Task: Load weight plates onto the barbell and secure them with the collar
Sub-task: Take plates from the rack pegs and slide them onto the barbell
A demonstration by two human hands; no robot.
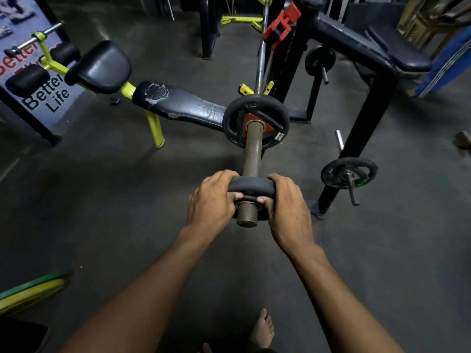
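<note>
The barbell sleeve (251,149) points straight toward me. A black weight plate (277,110) with a red centre sits far up the sleeve. Near the sleeve's open end a small black plate (251,186) is threaded on the bar. My left hand (212,202) grips that small plate's left edge and my right hand (288,207) grips its right edge, thumbs behind it. The tip of the sleeve (246,216) sticks out between my hands. The bar's shaft (261,52) runs away beyond the big plate. No collar can be picked out.
A worn black bench (178,104) with yellow legs stands at the left. A black rack (362,128) at the right carries plates on pegs (349,173). A red block (280,24) hangs at the back. Yellow-green plates (28,294) lie at lower left. My bare foot (262,329) is below.
</note>
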